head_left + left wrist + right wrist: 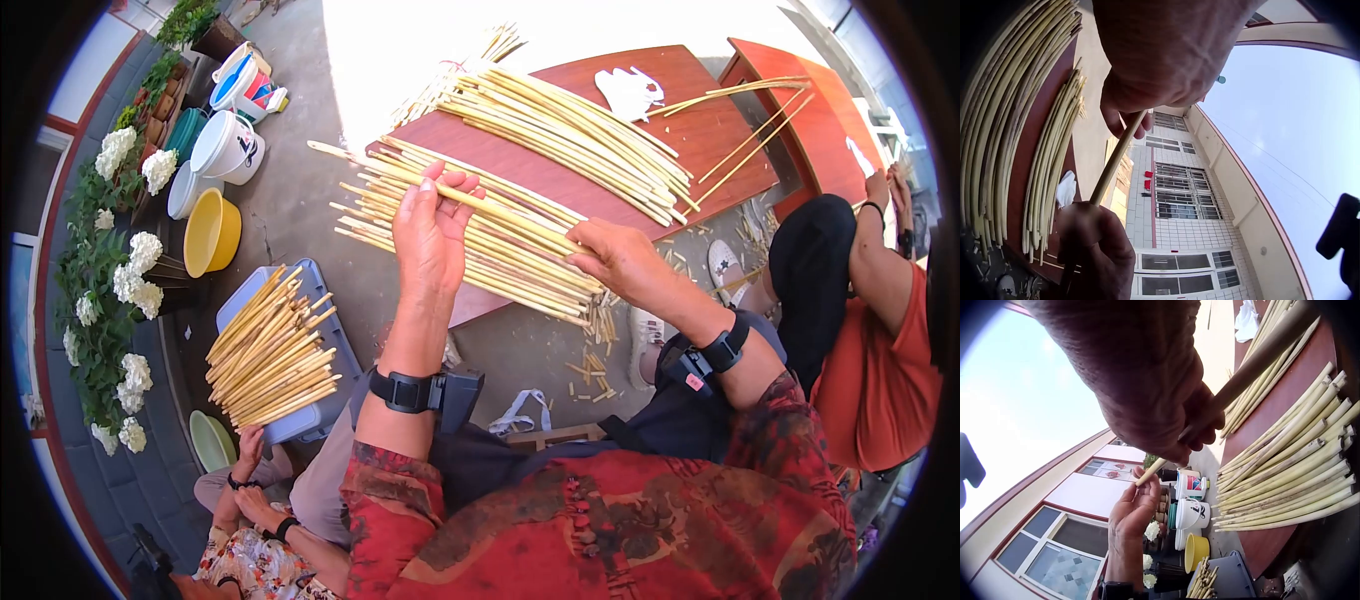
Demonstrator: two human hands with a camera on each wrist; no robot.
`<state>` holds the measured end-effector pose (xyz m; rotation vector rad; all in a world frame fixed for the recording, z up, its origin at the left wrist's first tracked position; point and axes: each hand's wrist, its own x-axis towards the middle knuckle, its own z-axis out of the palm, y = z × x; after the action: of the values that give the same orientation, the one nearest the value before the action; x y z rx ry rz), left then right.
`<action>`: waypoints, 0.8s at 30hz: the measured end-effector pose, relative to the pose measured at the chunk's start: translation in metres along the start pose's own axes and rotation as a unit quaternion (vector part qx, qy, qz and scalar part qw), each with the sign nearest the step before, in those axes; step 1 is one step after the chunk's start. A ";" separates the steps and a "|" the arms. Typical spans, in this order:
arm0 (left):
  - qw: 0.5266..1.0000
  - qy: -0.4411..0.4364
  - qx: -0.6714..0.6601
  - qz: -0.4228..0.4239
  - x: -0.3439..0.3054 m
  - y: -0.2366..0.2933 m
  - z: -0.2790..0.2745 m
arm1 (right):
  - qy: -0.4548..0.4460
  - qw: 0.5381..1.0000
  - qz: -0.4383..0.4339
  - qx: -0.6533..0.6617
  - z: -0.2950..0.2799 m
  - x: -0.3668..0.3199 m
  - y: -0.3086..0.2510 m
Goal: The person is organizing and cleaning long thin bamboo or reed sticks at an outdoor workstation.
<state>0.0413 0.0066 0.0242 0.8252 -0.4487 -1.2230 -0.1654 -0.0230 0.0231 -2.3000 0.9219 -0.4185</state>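
Observation:
One pale peeled stick is held at a slant between both hands, over a row of similar sticks at the table's near edge. The left hand, palm turned up, holds its far-left end between thumb and fingers. The right hand pinches the stick farther right, with the thumb along it. In the left wrist view the stick runs between the left hand and the right hand. The right wrist view shows the left hand around one end and the right hand nearer.
A second stick pile and a white bag lie on the red-brown table. At left stand a blue-grey bin under sticks, a yellow basin and white buckets. People sit on both sides; cut pieces litter the floor.

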 end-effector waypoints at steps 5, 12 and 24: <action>0.993 -0.044 0.044 -0.103 -0.013 -0.018 0.010 | 0.035 0.998 -0.026 0.049 0.003 0.010 -0.004; 0.996 -0.010 0.063 -0.059 -0.001 0.008 0.005 | -0.078 0.825 0.115 0.548 -0.004 0.018 -0.006; 0.996 -0.043 0.061 -0.044 -0.003 0.017 0.006 | -0.168 0.819 0.110 0.537 -0.001 0.019 -0.007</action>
<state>0.0474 0.0097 0.0417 0.9066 -0.5667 -1.3264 -0.1494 -0.0330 0.0297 -1.1489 0.5260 -0.2934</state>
